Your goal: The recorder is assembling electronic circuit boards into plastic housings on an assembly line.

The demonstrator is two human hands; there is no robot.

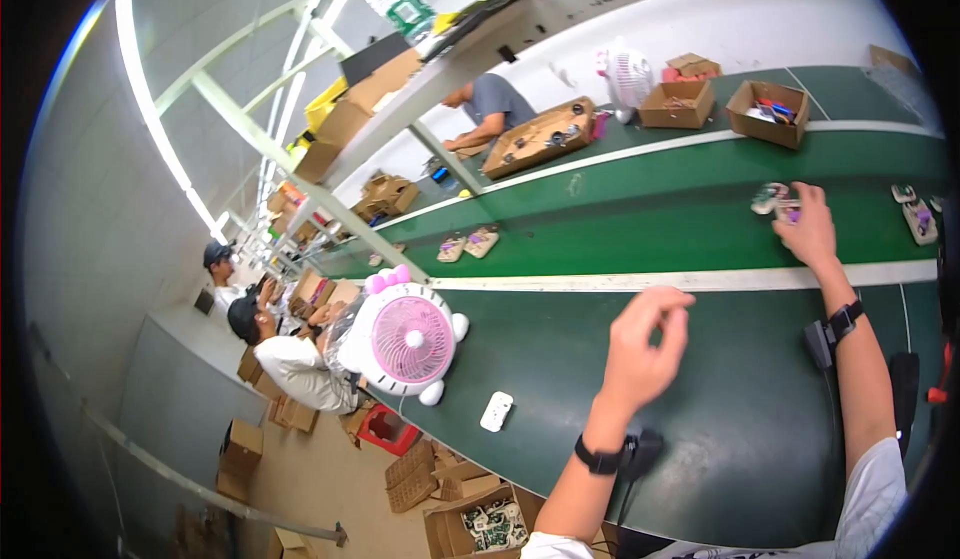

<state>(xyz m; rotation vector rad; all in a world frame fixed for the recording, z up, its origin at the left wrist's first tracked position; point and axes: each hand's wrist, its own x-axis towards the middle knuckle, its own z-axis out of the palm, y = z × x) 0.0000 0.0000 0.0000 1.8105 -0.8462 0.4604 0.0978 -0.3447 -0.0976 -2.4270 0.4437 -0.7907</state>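
Note:
Over the green conveyor belt, my right hand (810, 229) has its fingers closed on a small cream plastic part with a purple piece on it (789, 213). Just left of those fingers lies another small part, cream and dark green (768, 197). My left hand (648, 347) hovers above the dark green worktop (740, 399), fingers curved and thumb apart, with nothing between them. A white and pink fan with a bow (410, 339) stands at the worktop's left. Near it lies a flat white plastic piece (496, 411).
Other cream parts lie on the belt at left (468, 246) and far right (920, 221). Beyond it stand cardboard boxes (768, 114), a second fan (628, 79) and a person (490, 109). A metal post (370, 229) rises at left. A box of parts (490, 524) sits below.

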